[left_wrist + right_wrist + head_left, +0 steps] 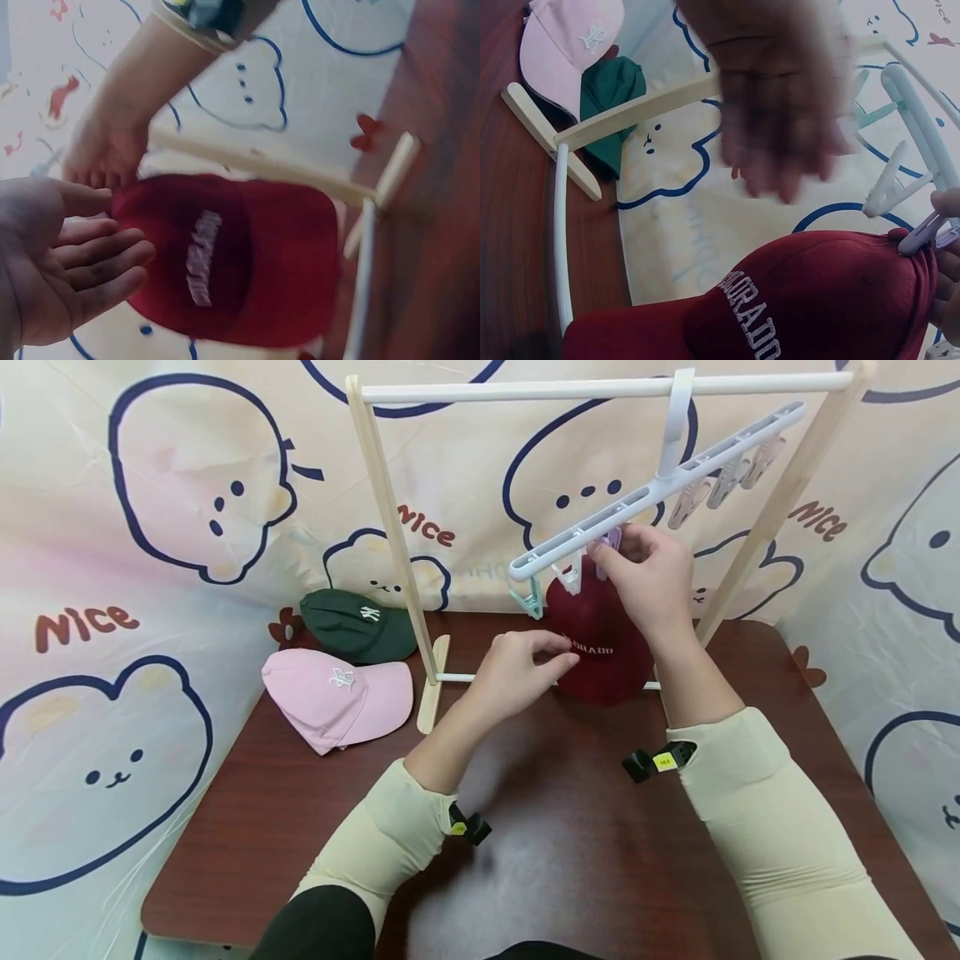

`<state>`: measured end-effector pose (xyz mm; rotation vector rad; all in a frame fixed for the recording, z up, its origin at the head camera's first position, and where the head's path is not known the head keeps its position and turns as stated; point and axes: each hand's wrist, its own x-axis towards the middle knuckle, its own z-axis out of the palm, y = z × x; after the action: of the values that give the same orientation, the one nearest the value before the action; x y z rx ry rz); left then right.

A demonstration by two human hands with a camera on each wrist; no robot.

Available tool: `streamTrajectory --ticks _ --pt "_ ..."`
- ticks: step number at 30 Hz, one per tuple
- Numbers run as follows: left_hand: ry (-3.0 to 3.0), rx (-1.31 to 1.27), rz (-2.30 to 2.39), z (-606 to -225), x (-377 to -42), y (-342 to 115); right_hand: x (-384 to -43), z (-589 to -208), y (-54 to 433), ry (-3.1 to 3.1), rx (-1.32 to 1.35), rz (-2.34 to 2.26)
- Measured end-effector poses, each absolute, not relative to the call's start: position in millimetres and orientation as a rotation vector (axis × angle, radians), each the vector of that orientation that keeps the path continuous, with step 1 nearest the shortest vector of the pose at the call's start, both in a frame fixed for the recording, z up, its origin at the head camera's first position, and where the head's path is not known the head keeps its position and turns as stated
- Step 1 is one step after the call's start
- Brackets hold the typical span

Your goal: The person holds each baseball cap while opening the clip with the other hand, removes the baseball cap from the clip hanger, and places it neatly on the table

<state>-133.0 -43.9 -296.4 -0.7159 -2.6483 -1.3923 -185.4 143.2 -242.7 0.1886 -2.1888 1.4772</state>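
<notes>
A dark red cap (611,677) with white lettering hangs brim down from a purple clip (922,234) on the light blue clip hanger (637,503). My right hand (654,572) pinches this clip at the cap's top edge, with thumb and fingertips up by the hanger bar. Left of the cap, my left hand (521,672) has loosely bent fingers in the head view, its fingertips overlapping the cap's edge there. In the left wrist view the left palm (45,277) is turned up with nothing in it. A white clip (570,575) and a mint clip (531,600) dangle beside the purple one.
The hanger hooks over the white top rail (525,392) of a wooden rack (390,527) and tilts down to the left. Several pale clips hang at its right end. A pink cap (330,693) and a green cap (356,627) lie on the brown table (247,852) at left.
</notes>
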Motion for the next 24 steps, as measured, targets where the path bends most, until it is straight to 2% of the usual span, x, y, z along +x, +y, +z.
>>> streamTrajectory --ticks 9,24 --pt "-2.394 -0.708 -1.593 -266 -132 -16 -177 -238 142 -2.228 0.199 1.407" --pt "-2.212 -0.682 -1.661 -274 -135 7 -177 -235 147 -2.217 0.198 1.518"
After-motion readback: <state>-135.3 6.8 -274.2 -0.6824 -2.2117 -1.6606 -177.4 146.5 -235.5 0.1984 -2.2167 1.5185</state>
